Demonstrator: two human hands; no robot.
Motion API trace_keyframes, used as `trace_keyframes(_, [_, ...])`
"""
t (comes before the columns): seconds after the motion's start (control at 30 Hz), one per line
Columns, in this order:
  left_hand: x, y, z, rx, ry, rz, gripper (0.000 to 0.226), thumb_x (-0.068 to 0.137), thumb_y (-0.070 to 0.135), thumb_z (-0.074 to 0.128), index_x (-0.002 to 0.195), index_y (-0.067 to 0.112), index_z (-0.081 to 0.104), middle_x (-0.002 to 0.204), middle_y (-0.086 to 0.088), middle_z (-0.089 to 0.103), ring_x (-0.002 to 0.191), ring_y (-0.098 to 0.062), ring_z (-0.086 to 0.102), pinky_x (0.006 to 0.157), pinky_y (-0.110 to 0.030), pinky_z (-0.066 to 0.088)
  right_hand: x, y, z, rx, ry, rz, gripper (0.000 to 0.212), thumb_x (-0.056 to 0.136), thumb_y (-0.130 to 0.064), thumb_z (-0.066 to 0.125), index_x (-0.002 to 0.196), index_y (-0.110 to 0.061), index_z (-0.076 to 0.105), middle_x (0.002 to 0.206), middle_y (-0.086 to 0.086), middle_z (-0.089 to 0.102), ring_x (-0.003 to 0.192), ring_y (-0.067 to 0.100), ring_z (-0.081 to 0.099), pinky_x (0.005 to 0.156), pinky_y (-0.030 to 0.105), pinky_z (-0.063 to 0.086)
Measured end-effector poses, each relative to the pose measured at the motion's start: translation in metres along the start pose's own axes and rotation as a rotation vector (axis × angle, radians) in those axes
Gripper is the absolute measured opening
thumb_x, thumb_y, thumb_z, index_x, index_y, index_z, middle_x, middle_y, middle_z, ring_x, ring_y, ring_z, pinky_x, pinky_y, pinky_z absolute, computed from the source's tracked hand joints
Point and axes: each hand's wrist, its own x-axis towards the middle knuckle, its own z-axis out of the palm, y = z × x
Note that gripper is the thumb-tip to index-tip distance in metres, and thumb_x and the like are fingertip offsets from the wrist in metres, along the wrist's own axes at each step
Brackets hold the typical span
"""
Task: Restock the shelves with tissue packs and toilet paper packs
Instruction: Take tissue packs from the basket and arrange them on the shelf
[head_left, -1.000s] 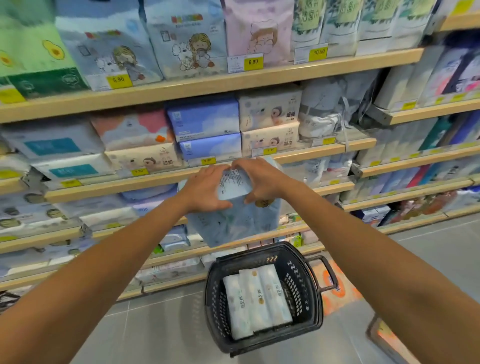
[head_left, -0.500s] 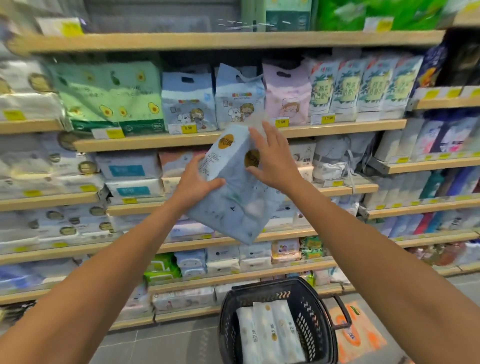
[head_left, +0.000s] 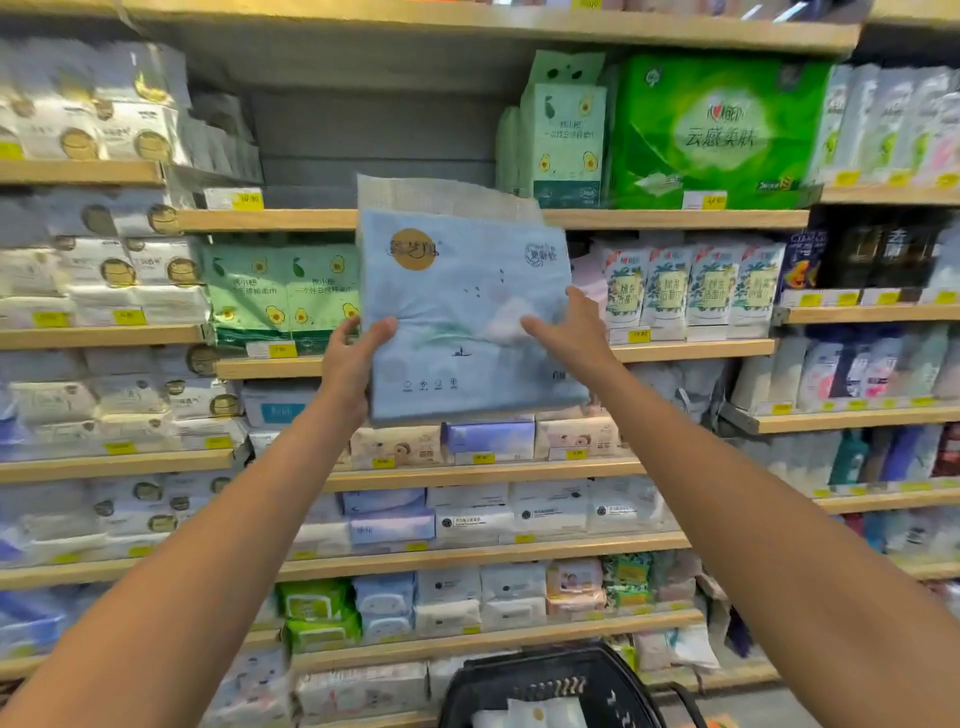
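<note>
A large light-blue tissue pack (head_left: 462, 312) with a gold round logo is raised upright in front of the shelves at arm's length. My left hand (head_left: 350, 358) grips its lower left edge and my right hand (head_left: 569, 332) presses against its right side. Behind the pack's top, an upper wooden shelf (head_left: 270, 219) has an unfilled gap with grey backing between white packs on the left and the green avocado packs (head_left: 563, 135). The pack hides part of the shelf row behind it.
A black shopping basket (head_left: 550, 686) with white packs inside stands on the floor at the bottom centre. A big green toilet paper pack (head_left: 717, 130) fills the upper right. Rows of wooden shelves packed with tissue packs stretch left and right.
Both hands have lifted the blue pack from just above the basket up to the level of the upper shelves and turned its front face toward me. My view tilted upward.
</note>
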Motion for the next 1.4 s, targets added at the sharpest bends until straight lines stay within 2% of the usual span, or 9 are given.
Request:
trace_keyframes(0.13, [0.016,0.029,0.008,-0.098,-0.038,0.039,0.083,0.065,0.030,0.078,0.137,0.008,0.042,0.121,-0.017,0.063,0.093,-0.030,0.066,0.073,-0.043,0.058,0.030,-0.011,-0.014,0.291,0.017,-0.017,0.065,0.078,-0.020,0.076,0.132,-0.009,0.041,0.127,0.007,0.055,0.118,0.024,0.055,0.095,0.039,0.048])
trace_keyframes(0.3, [0.051,0.057,0.032,-0.097,-0.055,0.180,0.065,0.068,0.027,0.072,0.121,0.012,0.037,0.101,-0.006,0.060,0.082,-0.020,0.063,0.078,-0.042,0.055,0.081,-0.024,-0.032,0.505,-0.068,-0.047,0.062,0.082,-0.013,0.072,0.136,-0.012,0.042,0.118,0.000,0.055,0.103,0.015,0.055,0.068,0.015,0.046])
trace_keyframes(0.4, [0.075,0.067,0.044,-0.039,-0.043,0.221,0.047,0.083,0.025,0.069,0.113,0.015,0.035,0.099,-0.004,0.057,0.080,-0.018,0.062,0.070,-0.038,0.055,0.110,-0.021,-0.025,0.539,-0.072,-0.064,0.065,0.081,-0.016,0.074,0.138,-0.012,0.041,0.122,0.000,0.056,0.105,0.016,0.055,0.071,0.018,0.044])
trace_keyframes(0.57, [0.107,0.091,0.044,0.102,-0.061,0.240,0.042,0.091,0.027,0.060,0.121,0.014,0.033,0.102,-0.002,0.060,0.084,-0.016,0.064,0.066,-0.034,0.059,0.148,-0.028,-0.008,0.567,-0.055,-0.123,0.070,0.077,-0.021,0.077,0.137,-0.015,0.042,0.132,0.003,0.057,0.119,0.021,0.055,0.101,0.036,0.044])
trace_keyframes(0.73, [0.147,0.108,0.038,0.224,0.004,0.319,0.039,0.092,0.027,0.060,0.119,0.016,0.034,0.108,-0.001,0.056,0.089,-0.017,0.060,0.073,-0.034,0.053,0.186,-0.053,0.015,0.507,-0.032,-0.214,0.092,0.077,-0.033,0.077,0.150,-0.018,0.021,0.153,0.001,0.034,0.139,0.020,0.034,0.115,0.039,0.029])
trace_keyframes(0.87, [0.181,0.118,0.030,0.355,0.094,0.448,0.046,0.093,0.028,0.058,0.132,0.015,0.039,0.110,0.000,0.057,0.090,-0.012,0.060,0.071,-0.026,0.050,0.221,-0.073,0.037,0.485,-0.012,-0.268,0.075,0.080,-0.027,0.074,0.142,-0.018,0.031,0.134,-0.001,0.050,0.124,0.020,0.050,0.107,0.040,0.040])
trace_keyframes(1.0, [0.225,0.130,0.005,0.488,0.144,0.546,0.050,0.091,0.034,0.060,0.135,0.019,0.042,0.124,-0.001,0.058,0.106,-0.020,0.060,0.089,-0.038,0.051,0.259,-0.094,0.063,0.425,-0.020,-0.347,0.055,0.082,-0.030,0.071,0.128,-0.024,0.042,0.108,-0.017,0.057,0.107,0.013,0.057,0.098,0.039,0.047])
trace_keyframes(1.23, [0.317,0.167,-0.050,0.511,0.135,0.546,0.044,0.083,0.045,0.063,0.121,0.025,0.052,0.116,0.001,0.063,0.104,-0.023,0.062,0.094,-0.049,0.050,0.322,-0.139,0.133,0.380,-0.016,-0.350,0.044,0.082,-0.034,0.068,0.119,-0.023,0.048,0.114,-0.006,0.061,0.105,0.017,0.061,0.096,0.043,0.050])
trace_keyframes(1.4, [0.375,0.188,-0.070,0.456,0.109,0.617,0.039,0.091,0.023,0.060,0.128,0.010,0.053,0.114,-0.003,0.061,0.100,-0.016,0.059,0.082,-0.030,0.047,0.354,-0.167,0.171,0.340,0.025,-0.326,0.051,0.075,-0.047,0.069,0.120,-0.028,0.052,0.113,-0.010,0.064,0.103,0.015,0.062,0.095,0.044,0.051])
